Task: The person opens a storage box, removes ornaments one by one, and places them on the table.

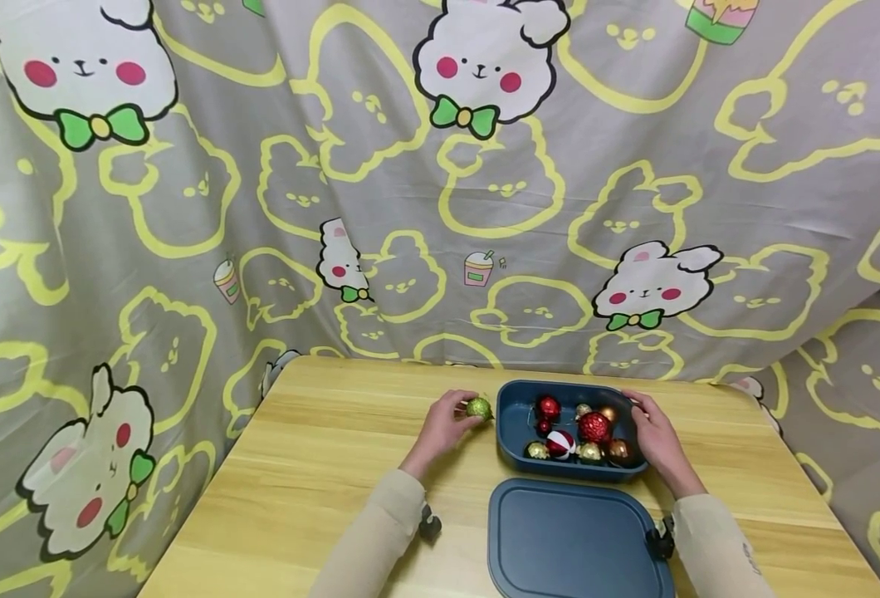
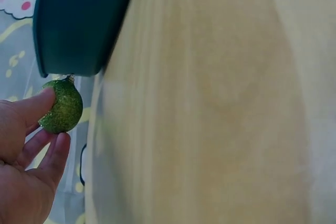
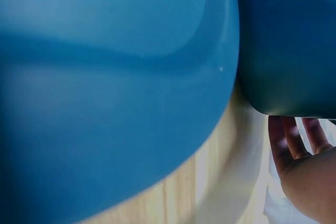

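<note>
Head view: the left hand pinches a green ball in its grip, just left of a blue box of shiny baubles; the right hand, relaxed, touches the box's right end. Left wrist: the ball is round, glittery. Right wrist: fingers meet smooth, curved plastic.

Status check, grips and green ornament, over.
Left grip pinching green ornament, left of box. Right grip touching box's right end. Lid off, near side; way in looks clear.
</note>
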### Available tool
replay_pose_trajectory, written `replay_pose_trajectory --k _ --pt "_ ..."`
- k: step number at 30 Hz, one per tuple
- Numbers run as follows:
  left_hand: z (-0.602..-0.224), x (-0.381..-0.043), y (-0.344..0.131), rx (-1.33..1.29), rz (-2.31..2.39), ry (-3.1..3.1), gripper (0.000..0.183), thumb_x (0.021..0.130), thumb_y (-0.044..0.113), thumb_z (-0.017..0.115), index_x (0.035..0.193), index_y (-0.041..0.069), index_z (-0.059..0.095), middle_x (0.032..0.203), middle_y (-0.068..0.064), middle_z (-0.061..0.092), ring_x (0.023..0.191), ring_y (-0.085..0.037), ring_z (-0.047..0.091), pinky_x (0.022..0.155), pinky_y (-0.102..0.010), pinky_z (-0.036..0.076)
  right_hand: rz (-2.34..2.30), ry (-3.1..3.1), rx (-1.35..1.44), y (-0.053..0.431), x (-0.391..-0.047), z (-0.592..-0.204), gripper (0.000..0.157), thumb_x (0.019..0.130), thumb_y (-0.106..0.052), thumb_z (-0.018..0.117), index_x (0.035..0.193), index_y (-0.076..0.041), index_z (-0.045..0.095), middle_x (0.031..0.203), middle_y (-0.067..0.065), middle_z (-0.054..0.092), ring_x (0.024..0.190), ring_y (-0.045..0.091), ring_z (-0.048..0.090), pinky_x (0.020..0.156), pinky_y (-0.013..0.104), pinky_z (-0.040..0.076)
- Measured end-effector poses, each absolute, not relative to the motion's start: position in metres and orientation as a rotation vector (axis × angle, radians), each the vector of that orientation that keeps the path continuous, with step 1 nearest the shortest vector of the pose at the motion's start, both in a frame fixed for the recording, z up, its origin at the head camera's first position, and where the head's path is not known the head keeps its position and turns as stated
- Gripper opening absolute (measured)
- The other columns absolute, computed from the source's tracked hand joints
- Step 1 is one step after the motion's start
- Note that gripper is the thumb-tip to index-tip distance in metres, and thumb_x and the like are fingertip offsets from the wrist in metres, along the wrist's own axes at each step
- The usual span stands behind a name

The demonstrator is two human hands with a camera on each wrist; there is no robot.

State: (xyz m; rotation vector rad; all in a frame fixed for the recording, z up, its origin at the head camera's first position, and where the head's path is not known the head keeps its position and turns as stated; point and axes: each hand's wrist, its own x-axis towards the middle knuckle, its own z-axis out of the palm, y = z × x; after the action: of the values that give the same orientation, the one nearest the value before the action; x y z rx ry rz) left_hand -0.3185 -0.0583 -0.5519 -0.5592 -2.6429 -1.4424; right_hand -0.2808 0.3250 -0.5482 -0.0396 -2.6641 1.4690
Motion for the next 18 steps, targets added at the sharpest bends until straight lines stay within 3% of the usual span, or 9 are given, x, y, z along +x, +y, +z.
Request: replay_pose_trajectory --k 18 --pt "-0.5555 -0.3151 -0.0525 -0.52 -1.409 -2.709 0.039 0.093 0.008 0.078 0.13 0.0 0.067 0.123 -0.016 0.066 0.102 -0.026 0.069 0.09 -0.035 0.06 1.484 -2.658 -0.048 0.3242 -0.2816 -0.5482 0.052 0.115 -0.026 0.023 0.157 0.0 0.037 0.148 0.034 0.04 0.133 0.048 0.04 0.105 0.057 0.036"
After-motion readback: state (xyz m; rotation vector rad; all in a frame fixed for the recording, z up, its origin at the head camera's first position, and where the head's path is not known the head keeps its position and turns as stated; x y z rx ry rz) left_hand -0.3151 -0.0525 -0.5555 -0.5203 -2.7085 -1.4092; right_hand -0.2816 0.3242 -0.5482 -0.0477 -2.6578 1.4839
